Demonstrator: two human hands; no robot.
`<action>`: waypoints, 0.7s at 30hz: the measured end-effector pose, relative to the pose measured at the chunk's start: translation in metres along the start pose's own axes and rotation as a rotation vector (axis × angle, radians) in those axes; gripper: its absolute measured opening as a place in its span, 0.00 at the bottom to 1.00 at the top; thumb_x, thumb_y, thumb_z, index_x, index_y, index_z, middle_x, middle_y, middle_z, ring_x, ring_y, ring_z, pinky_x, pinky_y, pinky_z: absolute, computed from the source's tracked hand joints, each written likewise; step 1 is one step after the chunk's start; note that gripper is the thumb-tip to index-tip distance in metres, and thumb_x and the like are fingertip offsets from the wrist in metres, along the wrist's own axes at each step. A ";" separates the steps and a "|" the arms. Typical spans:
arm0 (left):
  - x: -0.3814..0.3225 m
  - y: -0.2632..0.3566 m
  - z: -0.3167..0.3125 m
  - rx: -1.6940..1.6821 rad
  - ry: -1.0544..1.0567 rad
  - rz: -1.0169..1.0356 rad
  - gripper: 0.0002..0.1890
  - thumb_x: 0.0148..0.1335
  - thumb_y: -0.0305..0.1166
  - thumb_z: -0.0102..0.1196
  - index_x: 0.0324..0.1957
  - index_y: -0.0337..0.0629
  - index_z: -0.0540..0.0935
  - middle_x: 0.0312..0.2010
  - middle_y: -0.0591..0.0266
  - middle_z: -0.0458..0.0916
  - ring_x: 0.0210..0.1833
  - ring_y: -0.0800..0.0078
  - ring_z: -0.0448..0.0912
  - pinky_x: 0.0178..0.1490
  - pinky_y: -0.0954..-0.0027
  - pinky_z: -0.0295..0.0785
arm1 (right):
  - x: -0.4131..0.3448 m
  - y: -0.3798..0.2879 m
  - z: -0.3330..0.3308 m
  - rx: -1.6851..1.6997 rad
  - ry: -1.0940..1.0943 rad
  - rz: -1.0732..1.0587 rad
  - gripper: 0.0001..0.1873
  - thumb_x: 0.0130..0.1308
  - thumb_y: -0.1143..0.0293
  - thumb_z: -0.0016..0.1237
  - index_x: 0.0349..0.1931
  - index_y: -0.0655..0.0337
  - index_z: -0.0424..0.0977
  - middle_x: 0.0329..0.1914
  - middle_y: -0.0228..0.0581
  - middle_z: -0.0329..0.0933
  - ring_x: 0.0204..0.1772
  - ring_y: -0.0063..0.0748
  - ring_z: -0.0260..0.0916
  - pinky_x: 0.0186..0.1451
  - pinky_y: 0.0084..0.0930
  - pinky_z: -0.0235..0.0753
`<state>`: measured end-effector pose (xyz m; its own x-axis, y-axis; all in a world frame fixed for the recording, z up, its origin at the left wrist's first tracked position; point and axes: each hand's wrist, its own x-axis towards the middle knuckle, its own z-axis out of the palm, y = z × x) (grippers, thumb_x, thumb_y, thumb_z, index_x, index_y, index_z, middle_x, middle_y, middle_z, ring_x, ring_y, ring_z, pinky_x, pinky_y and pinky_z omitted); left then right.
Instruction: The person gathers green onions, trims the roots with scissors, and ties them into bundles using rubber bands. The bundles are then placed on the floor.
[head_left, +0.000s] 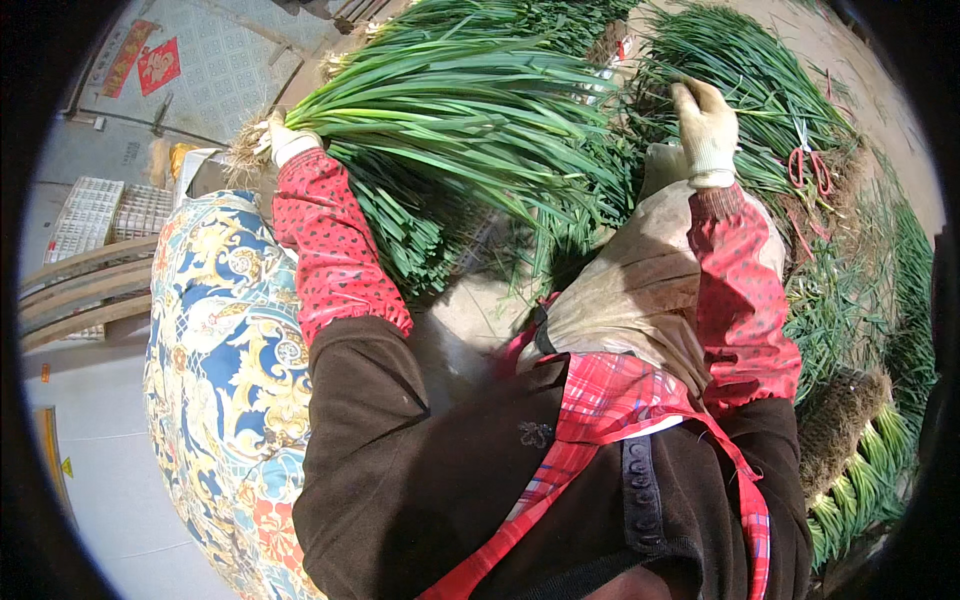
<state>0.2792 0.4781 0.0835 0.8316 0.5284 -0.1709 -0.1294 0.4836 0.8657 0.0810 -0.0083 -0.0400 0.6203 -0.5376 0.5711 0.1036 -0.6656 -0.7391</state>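
Note:
My left hand (289, 141), in a pale knit glove, grips a bunch of long flat-leaved allium greens (450, 112) near its root end. Dry, stringy roots (244, 154) stick out to the left of the fist, and the leaves fan out to the right. My right hand (705, 124), gloved too, is over a heap of similar greens (735, 52), its fingers bent downward. Whether those fingertips hold a leaf cannot be made out. Just right of that hand, red-handled scissors (808, 169) lie on the heap.
Cut leaf ends of another bundle (405, 240) show below the held bunch. Bundled greens with pale stems (855, 487) and matted roots (840, 431) lie at lower right. A patterned cloth cushion (232, 360) bulges at my left. White plastic crates (97, 214) stand beyond it.

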 end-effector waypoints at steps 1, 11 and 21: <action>0.011 0.008 -0.005 -0.043 -0.066 0.004 0.17 0.58 0.46 0.57 0.43 0.46 0.80 0.43 0.57 0.82 0.43 0.52 0.79 0.53 0.45 0.71 | -0.009 -0.018 -0.003 0.081 0.089 0.013 0.14 0.62 0.61 0.52 0.41 0.60 0.81 0.40 0.40 0.82 0.39 0.33 0.80 0.43 0.24 0.76; 0.020 0.003 -0.003 -0.167 -0.026 0.057 0.15 0.60 0.41 0.57 0.42 0.41 0.80 0.44 0.54 0.82 0.43 0.55 0.80 0.52 0.52 0.74 | -0.119 -0.112 0.022 -0.031 -0.438 -0.556 0.18 0.59 0.67 0.52 0.51 0.55 0.72 0.46 0.36 0.75 0.32 0.39 0.77 0.32 0.33 0.76; 0.035 -0.003 0.008 -0.147 -0.036 0.050 0.17 0.65 0.43 0.52 0.48 0.43 0.77 0.46 0.54 0.81 0.48 0.56 0.78 0.56 0.55 0.70 | -0.100 -0.071 0.027 0.262 -0.339 0.275 0.07 0.61 0.72 0.54 0.38 0.60 0.80 0.34 0.44 0.81 0.35 0.37 0.80 0.41 0.24 0.76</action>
<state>0.3129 0.4892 0.0786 0.8405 0.5305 -0.1103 -0.2465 0.5557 0.7940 0.0327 0.1069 -0.0544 0.8651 -0.4475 0.2267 0.0653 -0.3476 -0.9354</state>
